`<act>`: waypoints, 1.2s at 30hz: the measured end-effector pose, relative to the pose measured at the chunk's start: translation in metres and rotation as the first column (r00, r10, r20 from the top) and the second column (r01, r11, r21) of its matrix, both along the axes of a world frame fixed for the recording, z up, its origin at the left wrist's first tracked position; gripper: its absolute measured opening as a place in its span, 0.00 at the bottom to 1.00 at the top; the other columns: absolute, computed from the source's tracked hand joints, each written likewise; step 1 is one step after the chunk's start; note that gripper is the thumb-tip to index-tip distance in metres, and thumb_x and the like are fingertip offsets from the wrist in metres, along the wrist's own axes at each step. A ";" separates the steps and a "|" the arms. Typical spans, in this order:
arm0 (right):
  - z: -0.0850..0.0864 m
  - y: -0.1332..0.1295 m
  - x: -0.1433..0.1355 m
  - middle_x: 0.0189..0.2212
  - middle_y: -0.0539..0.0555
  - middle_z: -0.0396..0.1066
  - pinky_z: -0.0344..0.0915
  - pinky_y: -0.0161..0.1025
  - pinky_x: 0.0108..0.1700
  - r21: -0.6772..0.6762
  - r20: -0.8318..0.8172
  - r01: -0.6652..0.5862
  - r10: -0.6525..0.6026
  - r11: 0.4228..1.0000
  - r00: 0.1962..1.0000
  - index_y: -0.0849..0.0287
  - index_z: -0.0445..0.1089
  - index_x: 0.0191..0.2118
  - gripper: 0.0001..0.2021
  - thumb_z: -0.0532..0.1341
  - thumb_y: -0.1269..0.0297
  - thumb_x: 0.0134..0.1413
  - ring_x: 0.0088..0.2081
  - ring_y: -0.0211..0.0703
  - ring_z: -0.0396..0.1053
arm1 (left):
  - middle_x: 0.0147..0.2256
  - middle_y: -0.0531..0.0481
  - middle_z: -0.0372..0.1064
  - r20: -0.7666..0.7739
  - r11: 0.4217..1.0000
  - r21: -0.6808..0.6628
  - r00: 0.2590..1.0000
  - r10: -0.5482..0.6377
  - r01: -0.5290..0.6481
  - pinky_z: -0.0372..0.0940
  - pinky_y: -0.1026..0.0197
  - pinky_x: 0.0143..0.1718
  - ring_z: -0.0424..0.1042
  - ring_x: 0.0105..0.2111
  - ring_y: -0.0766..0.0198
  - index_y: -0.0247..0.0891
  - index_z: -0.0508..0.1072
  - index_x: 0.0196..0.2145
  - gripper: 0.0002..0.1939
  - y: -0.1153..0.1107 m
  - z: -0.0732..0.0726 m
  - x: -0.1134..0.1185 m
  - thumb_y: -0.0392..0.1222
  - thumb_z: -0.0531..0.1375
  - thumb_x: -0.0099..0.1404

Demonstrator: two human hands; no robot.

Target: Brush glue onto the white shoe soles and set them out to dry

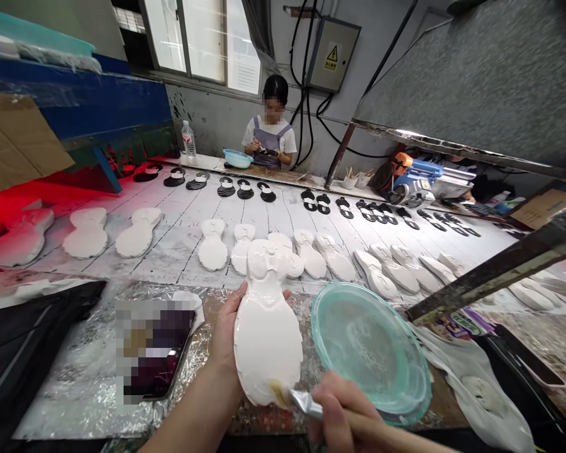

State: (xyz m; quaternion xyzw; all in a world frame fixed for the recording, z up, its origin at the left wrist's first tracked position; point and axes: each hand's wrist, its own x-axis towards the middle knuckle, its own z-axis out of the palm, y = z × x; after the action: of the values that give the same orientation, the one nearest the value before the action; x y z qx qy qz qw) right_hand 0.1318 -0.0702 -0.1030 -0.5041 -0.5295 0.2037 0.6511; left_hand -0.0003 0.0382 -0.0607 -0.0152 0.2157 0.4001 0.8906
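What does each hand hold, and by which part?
The left hand holds a white sole-shaped piece around its narrow waist; the right hand, a tan-handled brush near its silver neck.

A bright window (202, 39) at upper left sits in a stained grey wall (217, 119), an electrical box (334, 53) hangs right of top centre, and red light (92, 196) glows mid-left.

A footwear workshop: rows of soles (213, 251), conveyor belt (287, 207), electrical cabinet (342, 77).
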 end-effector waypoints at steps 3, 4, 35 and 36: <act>-0.003 0.015 0.023 0.13 0.47 0.61 0.57 0.26 0.20 -0.183 -0.040 0.035 -0.043 0.982 0.998 0.63 0.69 0.25 0.17 0.60 0.57 0.60 0.16 0.30 0.60 | 0.30 0.37 0.76 -0.001 1.000 0.025 1.000 -0.014 0.014 0.68 0.58 0.29 0.75 0.27 0.55 0.24 0.76 0.45 0.31 -0.001 0.003 -0.002 0.58 0.51 0.66; -0.004 0.019 0.030 0.13 0.47 0.62 0.59 0.26 0.20 -0.190 -0.063 0.089 -0.103 0.978 0.993 0.64 0.70 0.25 0.17 0.61 0.56 0.59 0.16 0.30 0.61 | 0.30 0.36 0.76 -0.028 0.999 0.029 0.999 -0.030 0.031 0.68 0.57 0.28 0.75 0.27 0.54 0.24 0.77 0.45 0.32 -0.002 0.004 -0.003 0.58 0.51 0.66; 0.015 0.033 0.033 0.13 0.50 0.65 0.62 0.31 0.22 -0.258 -0.219 0.050 -0.109 0.965 0.970 0.66 0.73 0.27 0.20 0.63 0.50 0.56 0.17 0.34 0.63 | 0.29 0.44 0.74 -0.328 0.908 0.419 0.927 0.179 -0.027 0.66 0.62 0.32 0.71 0.27 0.61 0.32 0.76 0.31 0.09 -0.018 0.003 0.006 0.41 0.60 0.64; 0.015 0.033 0.031 0.13 0.50 0.64 0.63 0.31 0.22 -0.250 -0.244 0.069 -0.132 0.966 0.961 0.66 0.72 0.27 0.20 0.64 0.50 0.56 0.17 0.34 0.63 | 0.30 0.44 0.74 -0.346 0.908 0.418 0.922 0.177 -0.018 0.66 0.61 0.33 0.72 0.28 0.61 0.31 0.76 0.32 0.10 -0.018 0.002 0.005 0.41 0.60 0.64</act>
State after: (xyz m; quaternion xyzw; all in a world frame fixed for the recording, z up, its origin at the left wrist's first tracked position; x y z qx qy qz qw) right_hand 0.1631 -0.0368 -0.0876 -0.5743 -0.3852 0.2962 0.6589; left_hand 0.0045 0.0203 -0.0586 0.2363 0.2931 0.4762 0.7947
